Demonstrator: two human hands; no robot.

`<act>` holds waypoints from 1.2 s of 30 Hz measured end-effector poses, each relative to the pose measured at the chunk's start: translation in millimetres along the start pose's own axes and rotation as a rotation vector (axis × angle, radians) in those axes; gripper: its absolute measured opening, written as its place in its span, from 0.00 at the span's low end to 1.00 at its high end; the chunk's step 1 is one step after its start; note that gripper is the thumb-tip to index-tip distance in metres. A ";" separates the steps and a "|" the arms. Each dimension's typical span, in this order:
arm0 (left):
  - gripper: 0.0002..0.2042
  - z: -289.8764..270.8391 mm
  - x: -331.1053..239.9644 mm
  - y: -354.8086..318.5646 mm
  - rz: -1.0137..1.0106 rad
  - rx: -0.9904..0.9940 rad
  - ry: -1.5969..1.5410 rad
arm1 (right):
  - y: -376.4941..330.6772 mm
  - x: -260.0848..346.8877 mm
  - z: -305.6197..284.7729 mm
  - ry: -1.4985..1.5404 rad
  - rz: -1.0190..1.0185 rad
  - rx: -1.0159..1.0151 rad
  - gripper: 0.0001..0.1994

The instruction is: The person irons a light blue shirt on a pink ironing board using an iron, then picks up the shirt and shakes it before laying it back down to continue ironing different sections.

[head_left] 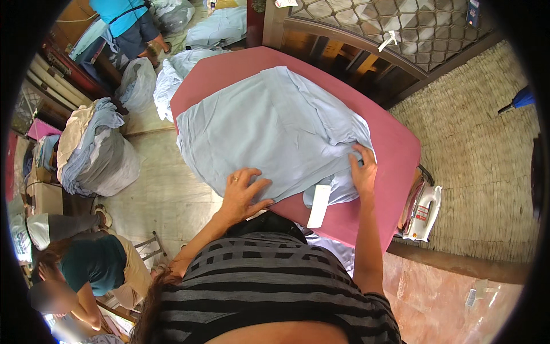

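Observation:
A light-blue shirt (246, 126) lies spread over a maroon padded ironing table (395, 149), its surface mostly flat with creases and folds toward the right. My left hand (243, 194) rests on the near edge of the cloth, fingers apart and slightly bent. At the right end, my right hand (364, 171) has its thumb and fingers closed on a bunched part of the shirt. A white rectangular strip (318, 206) lies between my hands, over the near edge of the cloth.
A white iron (424, 213) stands just right of the table. Bagged cloth piles (100, 149) sit on the left floor. One person (94, 258) bends at lower left; another in blue (123, 23) stands at far left. A lattice-panelled door (366, 40) borders the table's far side.

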State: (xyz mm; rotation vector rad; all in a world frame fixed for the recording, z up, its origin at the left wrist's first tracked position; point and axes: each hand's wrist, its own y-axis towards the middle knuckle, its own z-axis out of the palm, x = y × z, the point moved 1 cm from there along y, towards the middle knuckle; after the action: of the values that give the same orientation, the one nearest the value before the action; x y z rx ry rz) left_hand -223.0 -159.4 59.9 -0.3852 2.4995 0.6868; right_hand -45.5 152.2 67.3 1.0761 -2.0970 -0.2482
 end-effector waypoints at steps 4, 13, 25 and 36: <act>0.13 35.1 2.4 15.5 0.087 -0.060 0.029 | 35.5 -53.5 -19.0 -0.062 0.129 -0.083 0.08; 0.02 20.6 27.8 33.6 -0.052 -0.034 -0.531 | 18.2 22.2 -10.5 -0.014 -0.081 0.220 0.12; 0.07 11.3 32.6 63.8 -0.251 0.039 -0.660 | 36.7 11.6 -5.5 0.104 0.093 0.176 0.06; 0.10 6.7 34.1 52.6 -0.280 -0.108 -0.338 | 81.1 66.8 -44.0 0.288 -0.093 0.161 0.07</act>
State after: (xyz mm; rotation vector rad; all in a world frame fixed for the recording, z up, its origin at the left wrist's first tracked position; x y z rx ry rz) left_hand -269.2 -116.5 57.0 -0.5921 2.0476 0.7077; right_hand -89.0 159.0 172.4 1.2274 -1.8352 0.0314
